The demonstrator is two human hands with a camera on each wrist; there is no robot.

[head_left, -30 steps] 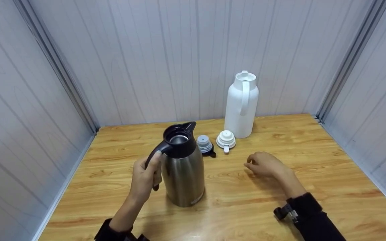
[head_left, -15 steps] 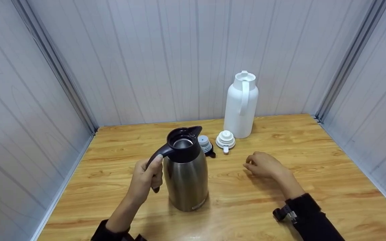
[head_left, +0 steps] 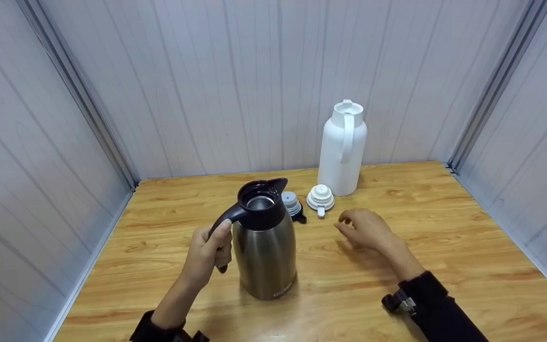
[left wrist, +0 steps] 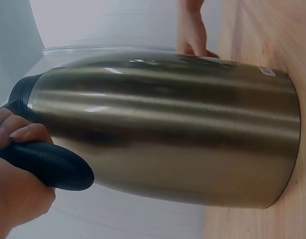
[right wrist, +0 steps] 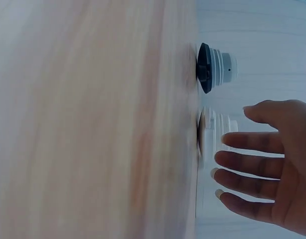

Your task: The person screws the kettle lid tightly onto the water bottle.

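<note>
Head view: the steel jug (head_left: 265, 256) stands mid-worktop (head_left: 444, 247), its handle gripped by the left hand (head_left: 205, 254). The right hand (head_left: 366, 230), fingers (right wrist: 247, 167) apart and empty, hovers near the stoppers; the black stopper (head_left: 294, 206) should be pinched squarely.

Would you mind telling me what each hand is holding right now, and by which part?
The left hand grips the steel jug by its black handle. The right hand holds nothing, its fingers spread above the table.
</note>
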